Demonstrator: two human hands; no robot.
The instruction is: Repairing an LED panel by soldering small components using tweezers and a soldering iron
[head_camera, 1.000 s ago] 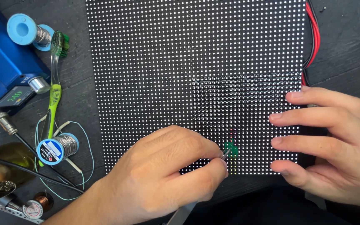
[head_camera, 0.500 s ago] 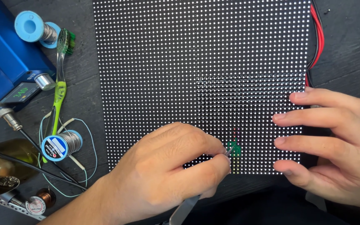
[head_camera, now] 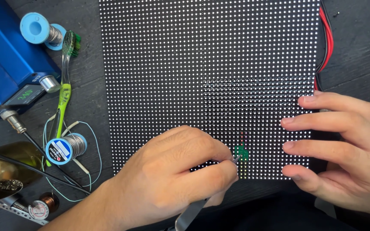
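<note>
A black LED dot-matrix panel (head_camera: 202, 64) lies flat on the dark table. My left hand (head_camera: 172, 179) grips metal tweezers (head_camera: 193, 211), whose tips touch the panel near its lower edge where a few pixels glow green (head_camera: 240, 152). My right hand (head_camera: 343, 145) rests flat on the panel's lower right corner, fingers spread and pointing left, holding nothing.
A blue soldering station (head_camera: 5, 64) stands at the left with solder spools (head_camera: 39, 30) (head_camera: 67, 149), a green toothbrush (head_camera: 65, 90), a brass tip cleaner (head_camera: 1, 175) and thin wires. Red and black wires (head_camera: 327, 42) run along the panel's right edge.
The view has shifted slightly, so the panel sits a bit further right and down. Both hands stay in place; the tweezer tips remain at the green pixels.
</note>
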